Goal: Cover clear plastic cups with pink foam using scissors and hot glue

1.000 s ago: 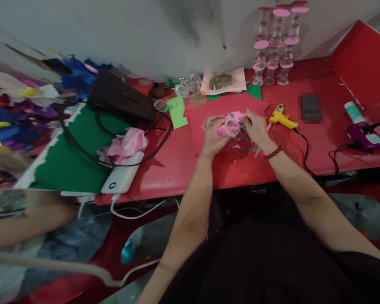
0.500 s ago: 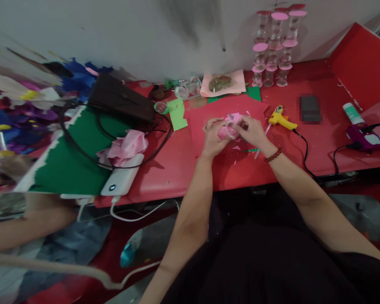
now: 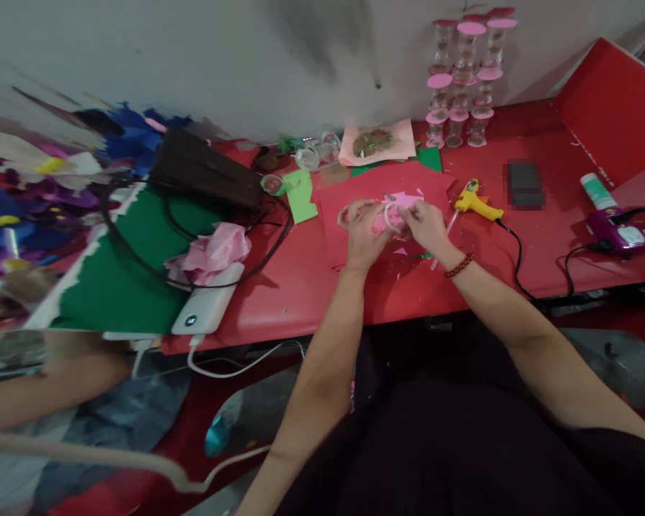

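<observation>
Over the red sheet (image 3: 338,215), my left hand (image 3: 366,233) is closed on a small clear cup (image 3: 394,216) with a pale round rim and pink at it. My right hand (image 3: 426,228), with a beaded bracelet at the wrist, pinches the cup's right side. Pink paper scraps (image 3: 405,201) lie behind and below the fingers. Just right of my right hand, a yellow glue gun (image 3: 479,201) rests on the table.
Stacked clear cups with pink discs (image 3: 465,79) stand at the back. To the left are a white power bank (image 3: 208,301), pink crumpled cloth (image 3: 215,251), a dark case (image 3: 204,172) and a cable loop. Another person's arm (image 3: 59,376) is at lower left.
The cup has tilted so that its round rim now faces up towards the camera. My right hand has shifted slightly, with its fingers lower at the rim.
</observation>
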Demonstrator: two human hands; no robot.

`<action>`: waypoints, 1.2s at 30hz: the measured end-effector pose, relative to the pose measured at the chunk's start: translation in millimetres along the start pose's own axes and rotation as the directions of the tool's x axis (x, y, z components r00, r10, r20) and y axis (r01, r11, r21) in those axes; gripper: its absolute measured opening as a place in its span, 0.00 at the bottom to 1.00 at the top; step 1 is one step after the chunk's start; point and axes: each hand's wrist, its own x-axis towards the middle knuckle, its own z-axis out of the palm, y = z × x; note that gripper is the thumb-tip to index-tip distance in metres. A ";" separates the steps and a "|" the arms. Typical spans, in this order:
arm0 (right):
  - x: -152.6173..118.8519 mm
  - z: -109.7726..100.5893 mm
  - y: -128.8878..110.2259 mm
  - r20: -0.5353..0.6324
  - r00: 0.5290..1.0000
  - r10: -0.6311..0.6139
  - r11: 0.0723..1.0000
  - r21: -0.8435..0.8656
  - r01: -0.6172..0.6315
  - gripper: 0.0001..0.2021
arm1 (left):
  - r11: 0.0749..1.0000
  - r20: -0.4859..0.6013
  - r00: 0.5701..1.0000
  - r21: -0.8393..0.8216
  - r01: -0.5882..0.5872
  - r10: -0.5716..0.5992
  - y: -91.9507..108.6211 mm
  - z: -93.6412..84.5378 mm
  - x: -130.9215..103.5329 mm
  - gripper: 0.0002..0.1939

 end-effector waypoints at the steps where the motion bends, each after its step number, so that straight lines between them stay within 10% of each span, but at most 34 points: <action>1: 0.1 -0.8 -0.3 0.002 1.000 -0.016 0.999 -0.050 0.016 0.20 | 1.000 0.010 1.000 -0.004 0.006 -0.006 -0.3 -1.1 0.5 0.24; 12: 4.2 -14.6 -3.5 0.127 0.981 -0.144 0.835 -0.517 0.189 0.13 | 0.990 0.043 0.998 -0.139 -0.033 0.040 -16.9 -3.3 2.3 0.26; 28: 16.1 -17.4 6.5 -0.198 0.974 -0.113 0.991 0.052 0.125 0.10 | 0.976 0.129 0.989 -0.215 -0.037 0.066 -16.6 -4.2 4.1 0.31; 36: 6.7 -9.2 1.9 0.033 0.992 -0.126 0.992 0.010 0.125 0.19 | 0.985 0.105 0.991 -0.160 -0.069 0.087 -15.4 -6.8 1.6 0.33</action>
